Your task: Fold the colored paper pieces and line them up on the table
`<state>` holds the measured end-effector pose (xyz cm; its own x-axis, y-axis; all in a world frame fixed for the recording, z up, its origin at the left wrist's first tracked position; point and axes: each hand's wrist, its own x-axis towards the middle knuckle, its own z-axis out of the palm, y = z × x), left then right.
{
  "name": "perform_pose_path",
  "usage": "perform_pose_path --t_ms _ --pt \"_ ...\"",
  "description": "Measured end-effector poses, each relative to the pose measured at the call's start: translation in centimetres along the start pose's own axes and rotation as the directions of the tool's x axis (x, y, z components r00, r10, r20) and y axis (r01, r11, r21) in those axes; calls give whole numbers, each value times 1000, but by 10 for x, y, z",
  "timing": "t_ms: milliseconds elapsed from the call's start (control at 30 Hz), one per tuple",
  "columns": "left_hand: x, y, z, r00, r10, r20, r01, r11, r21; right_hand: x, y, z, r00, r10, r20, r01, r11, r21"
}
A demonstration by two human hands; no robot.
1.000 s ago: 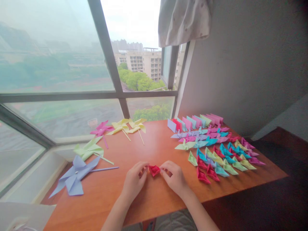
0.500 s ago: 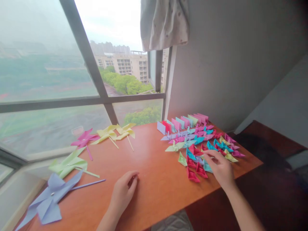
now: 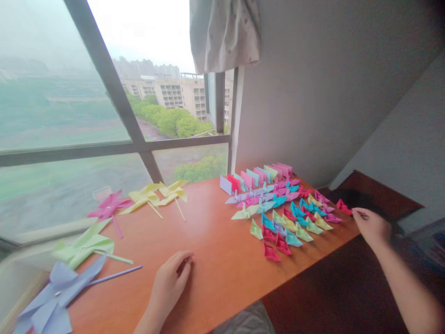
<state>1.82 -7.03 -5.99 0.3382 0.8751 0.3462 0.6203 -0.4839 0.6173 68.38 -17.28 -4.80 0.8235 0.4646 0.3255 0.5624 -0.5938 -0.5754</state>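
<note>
At the far right end of the table, my right hand pinches a red paper boat by one tip, close to the table's edge. Left of it are rows of folded paper boats in red, blue, yellow, green and pink, among them a light-green boat and a red one. My left hand rests on the front middle of the table with fingers curled, thumb tip near the fingertips and nothing visible in them.
Behind the boats stand paper cranes and a row of folded paper cards. Paper pinwheels on sticks, including a purple one and a pink one, lie along the window side of the wooden table. A wall borders the back right.
My right hand has carried the red boat from over the middle of the boats out to the table's right end. My left hand stays in place. The view has turned slightly rightward.
</note>
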Motion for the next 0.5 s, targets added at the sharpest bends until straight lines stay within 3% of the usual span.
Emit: perform_pose_path --t_ms 100,500 --pt "1 -2 0 1000 17 8 -17 1000 9 -3 8 6 999 35 36 -32 997 -74" --pt "-1 -4 1 999 28 21 -28 1000 12 -8 1 8 992 50 113 -54 998 27"
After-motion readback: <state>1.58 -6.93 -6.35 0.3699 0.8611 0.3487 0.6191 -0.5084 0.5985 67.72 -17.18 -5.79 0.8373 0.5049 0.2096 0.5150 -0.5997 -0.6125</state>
